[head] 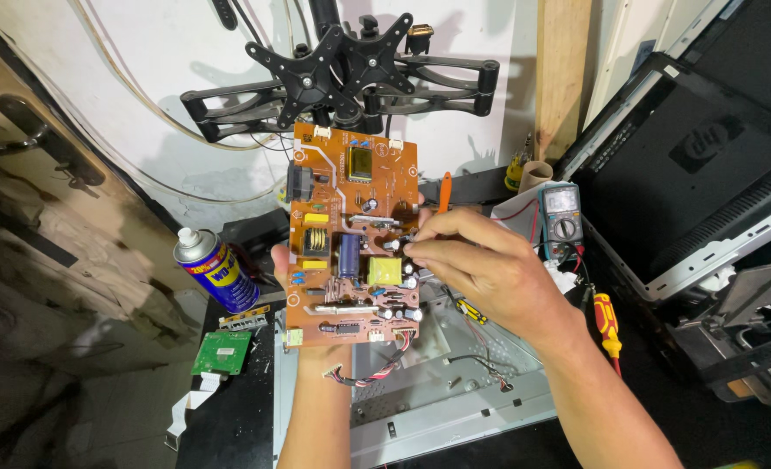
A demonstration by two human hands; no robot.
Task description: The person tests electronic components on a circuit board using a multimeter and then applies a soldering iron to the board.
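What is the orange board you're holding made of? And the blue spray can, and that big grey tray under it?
The orange board looks like matte resin laminate studded with electronic parts. The spray can seems painted metal; its top rim shines silver. The grey tray looks like bare sheet metal, dull with punched holes.

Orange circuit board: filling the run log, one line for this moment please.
left hand: holds orange circuit board upright from behind | right hand: fingertips on board components | nearby: blue-yellow spray can, multimeter
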